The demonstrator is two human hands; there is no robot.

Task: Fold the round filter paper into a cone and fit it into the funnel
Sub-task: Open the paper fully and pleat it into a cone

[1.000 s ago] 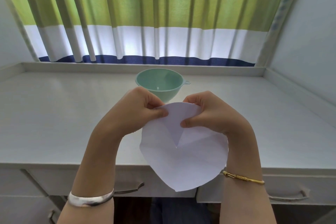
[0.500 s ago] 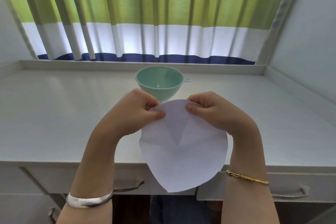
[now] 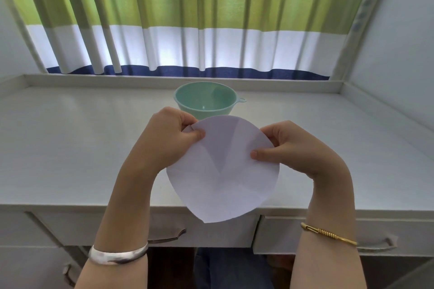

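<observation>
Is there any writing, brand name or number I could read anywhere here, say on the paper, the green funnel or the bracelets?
None can be read.
filter paper: blank, only creases.
funnel: no marking visible.
silver bangle and gold bracelet: no engraving visible.
curtain: plain stripes only.

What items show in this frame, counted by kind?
Filter paper: 1, pinched by left hand and right hand
Funnel: 1
Hands: 2
Bracelets: 2, silver, gold
Drawer handles: 2
Total: 8
</observation>
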